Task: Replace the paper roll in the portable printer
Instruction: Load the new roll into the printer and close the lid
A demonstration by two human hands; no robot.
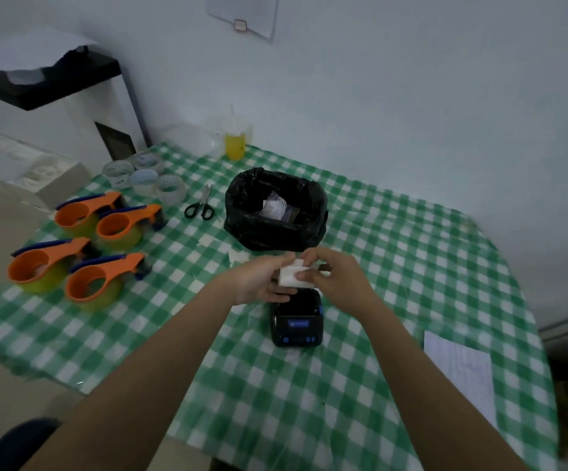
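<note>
A small black portable printer [296,322] with blue buttons and a lit blue screen sits on the green checked tablecloth [394,266] near the middle. Just above its far end I hold a white paper roll [291,277] between both hands. My left hand [262,282] cups the roll from the left and below. My right hand [333,275] pinches it from the right, thumb on its front face. The printer's paper bay is hidden behind the roll and my hands.
A bin lined with a black bag [275,212] stands right behind my hands, with scraps inside. Scissors [201,203], clear tape rolls [143,178] and several orange tape dispensers [82,253] lie at the left. A yellow drink cup [235,141] stands at the back; a printed sheet [459,372] lies at the right.
</note>
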